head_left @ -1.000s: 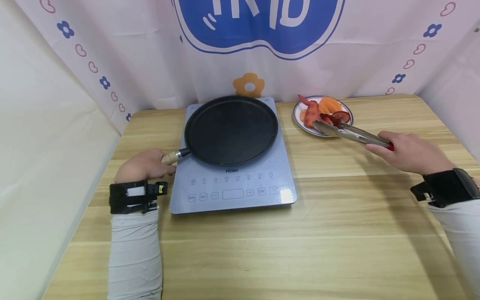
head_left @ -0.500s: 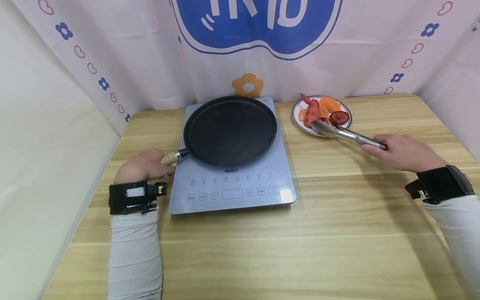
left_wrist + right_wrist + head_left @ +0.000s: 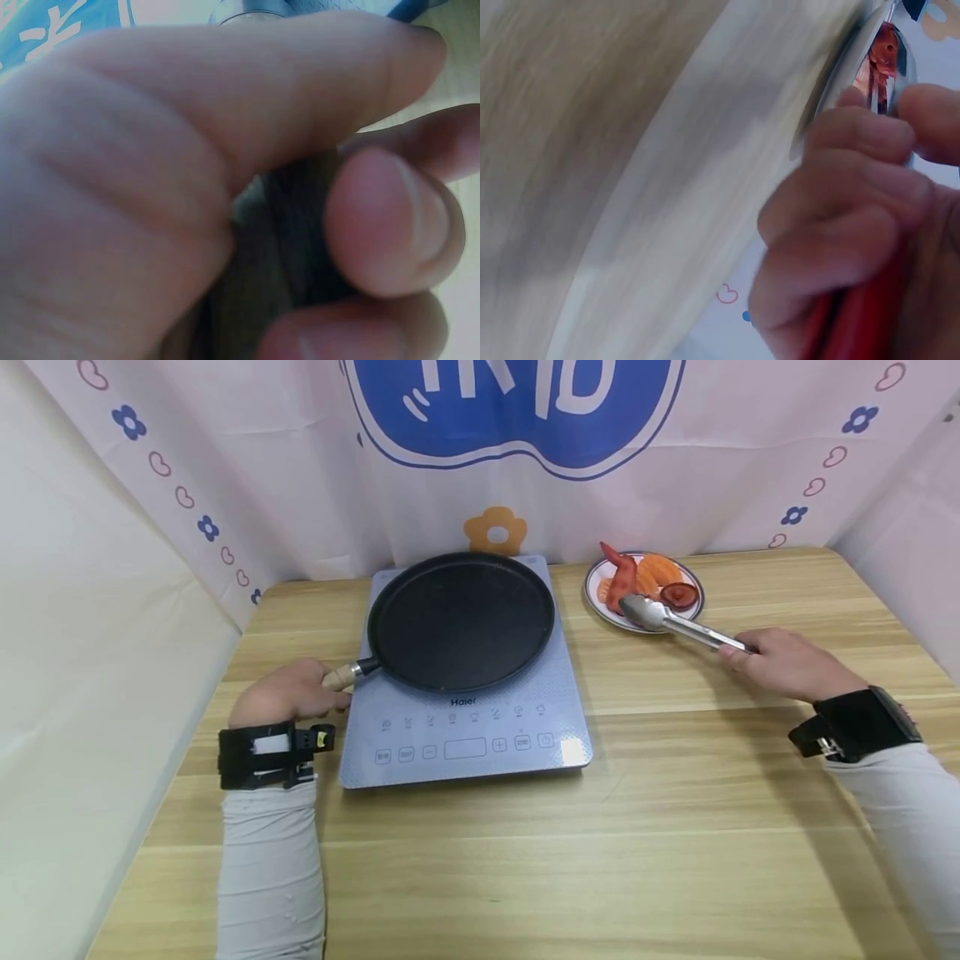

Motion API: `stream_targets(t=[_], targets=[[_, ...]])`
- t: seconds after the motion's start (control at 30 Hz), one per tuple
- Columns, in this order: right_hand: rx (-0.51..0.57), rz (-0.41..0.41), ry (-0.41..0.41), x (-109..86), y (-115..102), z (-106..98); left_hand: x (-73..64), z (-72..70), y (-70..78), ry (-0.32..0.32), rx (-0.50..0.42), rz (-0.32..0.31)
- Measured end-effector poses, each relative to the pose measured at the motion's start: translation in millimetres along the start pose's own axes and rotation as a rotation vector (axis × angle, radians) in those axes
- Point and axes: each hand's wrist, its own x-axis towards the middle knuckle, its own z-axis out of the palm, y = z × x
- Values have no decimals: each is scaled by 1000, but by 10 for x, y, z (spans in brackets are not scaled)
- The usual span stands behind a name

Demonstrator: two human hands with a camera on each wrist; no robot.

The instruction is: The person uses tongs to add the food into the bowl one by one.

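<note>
My left hand [image 3: 288, 693] grips the wooden handle [image 3: 341, 677] of a flat black pan [image 3: 461, 622]. In the left wrist view the fingers curl round that handle [image 3: 255, 277], which lies in shadow. On the right, my right hand [image 3: 791, 664] holds metal tongs [image 3: 690, 628]; red grips [image 3: 866, 319] show in the right wrist view. The tong tips are at the lower end of a red chicken wing [image 3: 622, 578] on a blue-rimmed white plate [image 3: 589, 595]. Beside it lie orange slices [image 3: 660, 568] and a round brown slice [image 3: 679, 596].
Under the pan sits a pale blue induction cooktop [image 3: 465, 768] with its control panel towards me. Wooden tabletop [image 3: 525, 868] spreads in front and to the right. A printed white curtain [image 3: 262, 468] hangs right behind the plate and cooktop.
My right hand has shifted slightly left, and the tongs have turned and their arms look closer together. The wing's upper tip has risen a little. My left hand and the pan stay put.
</note>
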Motion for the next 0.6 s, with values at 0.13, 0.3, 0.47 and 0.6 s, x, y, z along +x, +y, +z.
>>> stream_targets(t=[0.13, 0.3, 0.47, 0.6], targets=[[7, 56, -10, 0, -28, 5, -3, 1, -3, 1, -3, 0], [2, 82, 8, -17, -39, 26, -7, -1, -2, 3, -6, 2], [17, 103, 25, -17, -47, 52, -5, 6, -4, 5, -9, 0], [58, 140, 24, -22, -64, 47, -9, 3, -2, 7, -7, 2]])
